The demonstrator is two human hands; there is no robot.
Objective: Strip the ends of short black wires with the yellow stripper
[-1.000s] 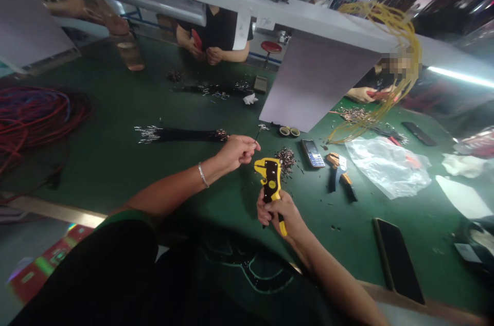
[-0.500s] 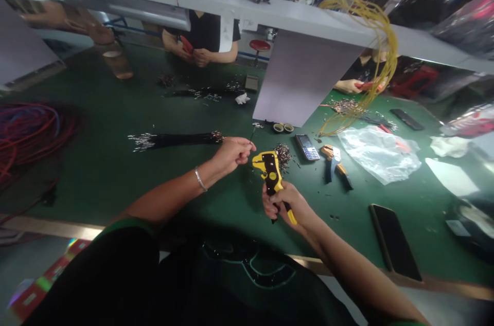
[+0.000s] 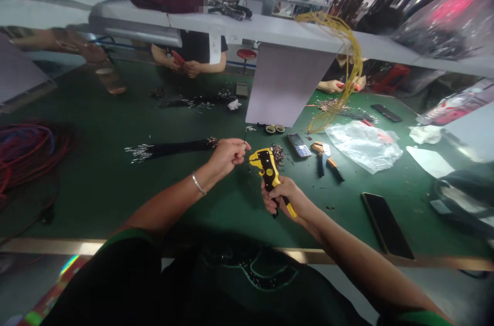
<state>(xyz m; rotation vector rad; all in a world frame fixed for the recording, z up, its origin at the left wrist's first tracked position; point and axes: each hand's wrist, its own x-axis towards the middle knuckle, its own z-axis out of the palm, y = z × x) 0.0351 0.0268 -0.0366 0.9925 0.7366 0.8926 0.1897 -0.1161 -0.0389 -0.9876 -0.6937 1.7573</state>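
Between the fingertips of my left hand (image 3: pixel 228 155) is pinched a thin black wire (image 3: pixel 245 136), with small metal ends above it. A second stretch of wire runs from these fingers to the jaws of a yellow and black wire stripper (image 3: pixel 267 165). My right hand (image 3: pixel 283 197) is wrapped round the stripper's handles. To the left of my left hand lies a bundle of black wires (image 3: pixel 173 149) with bare metal tips. Just behind the stripper is a pile of small dark wire pieces (image 3: pixel 277 155).
Right of the pile lie a keypad phone (image 3: pixel 299 145), orange and blue pliers (image 3: pixel 327 161), a plastic bag (image 3: pixel 365 146) and a smartphone (image 3: pixel 387 225). Red and blue cable (image 3: pixel 31 156) is coiled at the left. Across the table, a person's hands (image 3: pixel 189 68) hold something red, below a shelf (image 3: pixel 270 33).
The wire from my left hand now reaches the stripper's jaws; before, there was a gap. The whole view has shifted slightly.
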